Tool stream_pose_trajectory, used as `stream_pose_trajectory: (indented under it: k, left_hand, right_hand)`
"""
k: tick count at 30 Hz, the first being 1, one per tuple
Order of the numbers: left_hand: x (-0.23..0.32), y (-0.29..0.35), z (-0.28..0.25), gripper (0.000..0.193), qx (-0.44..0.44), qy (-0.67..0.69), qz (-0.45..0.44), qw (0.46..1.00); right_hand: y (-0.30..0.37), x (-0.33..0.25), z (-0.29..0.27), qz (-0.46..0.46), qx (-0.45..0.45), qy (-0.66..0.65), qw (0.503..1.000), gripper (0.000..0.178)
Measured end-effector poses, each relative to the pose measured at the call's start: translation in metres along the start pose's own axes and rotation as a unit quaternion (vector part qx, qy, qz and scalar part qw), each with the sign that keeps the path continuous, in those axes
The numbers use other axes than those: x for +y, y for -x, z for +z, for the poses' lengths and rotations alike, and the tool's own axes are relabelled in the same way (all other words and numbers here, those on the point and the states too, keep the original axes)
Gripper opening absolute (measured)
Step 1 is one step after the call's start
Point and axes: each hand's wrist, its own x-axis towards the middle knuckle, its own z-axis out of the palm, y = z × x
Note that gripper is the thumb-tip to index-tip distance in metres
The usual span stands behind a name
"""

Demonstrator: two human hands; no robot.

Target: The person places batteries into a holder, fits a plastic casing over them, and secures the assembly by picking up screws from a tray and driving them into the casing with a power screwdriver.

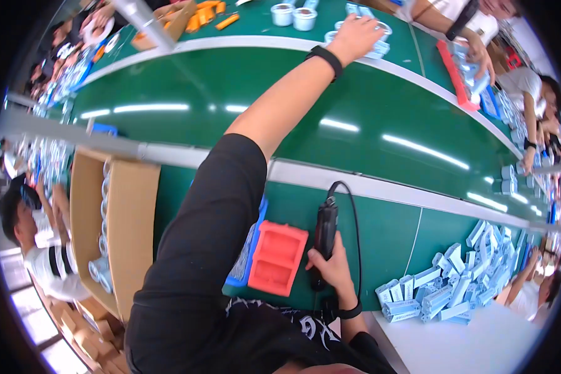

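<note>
Here, the right hand (pixel 335 265) is wrapped around a black handheld power tool (pixel 325 227), held upright above the near green desk (pixel 383 240), its cord (pixel 356 218) looping alongside. The left hand (pixel 358 34) reaches far across, palm down with fingers partly spread over pale-blue parts (pixel 378 51) on the opposite side (whether it grips one, I cannot tell). Just left of the tool sits a red tray (pixel 275 250) beside a blue bin (pixel 250 265); rightward lies a heap of pale-blue pieces (pixel 458 277).
</note>
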Motion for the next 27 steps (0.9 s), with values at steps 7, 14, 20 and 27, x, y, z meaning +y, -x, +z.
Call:
stream_pose_trajectory:
  k: [7, 14, 20, 27]
  left_hand:
    - [0.014, 0.068, -0.307, 0.018, 0.031, 0.045, -0.115, 0.992]
    - [0.122, 0.278, -0.576, 0.008, 0.020, 0.446, 0.071, 0.892]
    - [0.157, 0.406, -0.681, 0.008, 0.107, 0.448, 0.003, 0.888]
    - [0.097, 0.509, -0.728, 0.014, 0.132, 0.297, -0.312, 0.893]
  right_hand:
    - [-0.009, -0.034, -0.025, -0.071, 0.184, 0.407, 0.892, 0.044]
    - [-0.041, -0.014, -0.092, -0.115, 0.216, 0.560, 0.791, 0.057]
    - [0.030, -0.078, -0.034, -0.259, 0.152, 0.594, 0.747, 0.054]
    - [0.158, -0.134, 0.158, -0.380, -0.244, 0.466, 0.761, 0.051]
